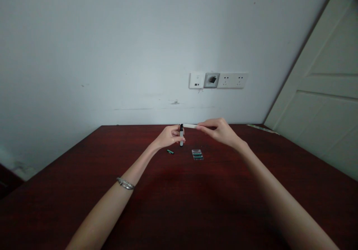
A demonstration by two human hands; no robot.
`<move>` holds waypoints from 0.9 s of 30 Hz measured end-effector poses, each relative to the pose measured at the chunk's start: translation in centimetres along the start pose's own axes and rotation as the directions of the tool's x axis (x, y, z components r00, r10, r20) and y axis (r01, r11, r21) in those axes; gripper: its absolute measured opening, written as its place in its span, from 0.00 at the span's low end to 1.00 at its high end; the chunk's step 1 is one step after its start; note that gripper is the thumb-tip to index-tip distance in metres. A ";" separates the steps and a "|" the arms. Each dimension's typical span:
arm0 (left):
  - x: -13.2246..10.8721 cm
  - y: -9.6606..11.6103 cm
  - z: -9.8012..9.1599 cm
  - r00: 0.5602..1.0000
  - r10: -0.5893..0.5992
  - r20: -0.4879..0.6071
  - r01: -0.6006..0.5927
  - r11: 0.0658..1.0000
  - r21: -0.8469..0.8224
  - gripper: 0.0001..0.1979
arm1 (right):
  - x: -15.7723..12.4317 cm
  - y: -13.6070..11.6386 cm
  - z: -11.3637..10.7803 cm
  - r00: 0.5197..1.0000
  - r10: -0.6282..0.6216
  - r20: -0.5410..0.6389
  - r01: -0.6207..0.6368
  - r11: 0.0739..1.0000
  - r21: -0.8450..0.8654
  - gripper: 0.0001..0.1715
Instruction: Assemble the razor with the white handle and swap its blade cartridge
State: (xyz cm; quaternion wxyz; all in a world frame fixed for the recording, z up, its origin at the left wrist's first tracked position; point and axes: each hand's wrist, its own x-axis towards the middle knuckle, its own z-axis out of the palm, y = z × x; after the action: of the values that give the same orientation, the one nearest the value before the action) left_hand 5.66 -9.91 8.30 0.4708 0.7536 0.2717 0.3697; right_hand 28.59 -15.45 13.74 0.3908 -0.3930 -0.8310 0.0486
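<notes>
My left hand (pixel 168 136) is closed around a slim white stick with a black top (pixel 181 136), held upright; its exact kind is unclear. My right hand (pixel 219 130) pinches the end of a thin white strip (pixel 190 126). That strip runs leftward, nearly level, and its far end meets the stick's black top; whether the two are joined I cannot tell. Below the hands lies a small clear case (pixel 197 155) with green and dark pieces inside. A small dark-and-green piece (pixel 170 152) rests on the table beneath my left hand.
The dark red wooden table (pixel 179 212) reaches back to a pale wall with a row of sockets (pixel 225 81). A flat patterned strip (pixel 262 129) lies at the back right, beside a white panelled door (pixel 324 104).
</notes>
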 end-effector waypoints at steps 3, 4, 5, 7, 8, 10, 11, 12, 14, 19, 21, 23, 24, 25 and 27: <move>0.0 0.1 -0.1 1.000 -0.003 0.000 0.003 1.000 0.015 0.12 | 0.0 0.3 0.3 0.996 -0.003 0.088 0.005 1.000 -0.026 0.19; 0.0 0.0 -0.2 1.000 -0.001 -0.001 0.001 1.000 0.018 0.12 | 0.0 0.2 0.4 0.995 -0.004 0.098 0.007 1.000 -0.028 0.20; 0.1 0.0 -0.3 1.000 0.001 -0.002 -0.001 1.000 0.019 0.12 | 0.0 0.2 0.5 0.996 -0.008 0.088 0.010 1.000 -0.023 0.20; 0.1 -0.1 -0.3 1.000 0.003 -0.004 -0.003 1.000 0.015 0.12 | 0.1 0.0 0.6 0.999 -0.016 0.028 0.016 1.000 -0.008 0.20; 0.1 -0.2 -0.4 1.000 0.002 -0.003 -0.002 1.000 0.011 0.12 | 0.2 0.0 0.7 1.000 -0.023 -0.006 0.023 1.000 -0.007 0.21; 0.1 -0.3 -0.4 1.000 -0.004 -0.003 0.004 1.000 0.008 0.11 | 0.2 0.0 0.9 0.998 -0.040 -0.048 0.039 0.999 -0.020 0.21; 0.2 -0.4 -0.5 1.000 -0.006 -0.002 0.006 1.000 0.012 0.11 | 0.1 0.1 1.1 0.998 -0.046 -0.046 0.045 0.998 -0.032 0.20; 0.2 -0.4 -0.5 1.000 -0.006 0.000 0.006 1.000 0.019 0.11 | 0.1 0.2 1.3 0.998 -0.051 -0.033 0.050 0.998 -0.044 0.20; 0.2 -0.4 -0.6 1.000 -0.003 0.000 0.003 0.999 0.032 0.12 | 0.0 0.3 1.6 0.998 -0.055 0.005 0.055 0.997 -0.061 0.19; 0.3 -0.5 -0.6 1.000 0.009 -0.007 -0.009 0.999 0.036 0.13 | 0.1 -0.1 2.1 0.997 -0.060 -0.040 0.059 0.998 -0.027 0.19; 0.3 -0.7 -0.6 1.000 0.006 -0.009 -0.006 0.999 0.037 0.12 | 0.1 -0.3 2.2 0.995 -0.045 -0.087 0.042 0.998 -0.038 0.20; 0.3 -0.8 -0.7 1.000 0.005 -0.006 -0.005 0.999 0.046 0.12 | 0.0 -0.3 2.3 0.997 -0.035 -0.062 0.031 0.997 -0.075 0.19; 0.3 -0.9 -0.8 1.000 0.009 -0.004 -0.008 0.999 0.053 0.13 | 0.0 -0.3 2.4 0.999 -0.038 -0.028 0.035 0.995 -0.093 0.19; 0.3 -0.9 -0.9 1.000 0.013 -0.004 -0.013 0.998 0.059 0.13 | 0.0 -0.2 2.4 0.999 -0.042 0.007 0.042 0.994 -0.105 0.18; 0.3 -1.1 -1.0 1.000 0.022 -0.010 -0.021 0.997 0.072 0.13 | 0.0 -0.3 2.3 0.998 -0.046 0.043 0.050 0.993 -0.103 0.18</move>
State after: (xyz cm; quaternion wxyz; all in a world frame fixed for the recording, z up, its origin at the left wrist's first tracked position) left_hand 4.94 -8.72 7.73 0.4377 0.7709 0.2794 0.3689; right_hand 26.87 -15.13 12.23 0.3538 -0.3915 -0.8494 0.0039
